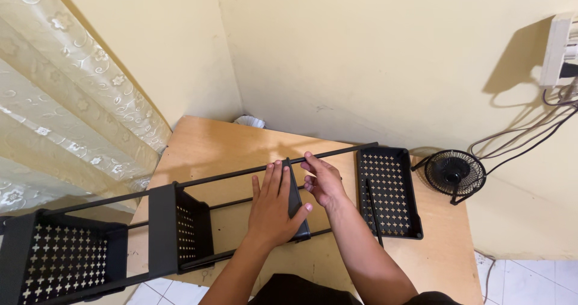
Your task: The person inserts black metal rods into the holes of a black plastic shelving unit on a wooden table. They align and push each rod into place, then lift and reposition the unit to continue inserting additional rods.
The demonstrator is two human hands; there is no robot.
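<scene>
A black metal rack lies on its side across the wooden table (211, 145), its long black rods (241, 173) running left to right. My left hand (274, 207) lies flat against a black shelf tray (295, 199) standing on edge between the rods, gripping it with the thumb. My right hand (324, 180) is on the other side of that tray, fingers curled at its top near the upper rod. Two perforated trays sit fixed on the rods at the left: one (180, 227) near my left hand, another (63, 260) at the frame's lower left.
A loose perforated black tray (388, 190) lies flat on the table to the right, with a loose rod (374, 214) across it. A small black desk fan (454, 174) stands at the right edge. Cables and a wall socket (557, 52) hang at right. A curtain (66, 100) hangs at left.
</scene>
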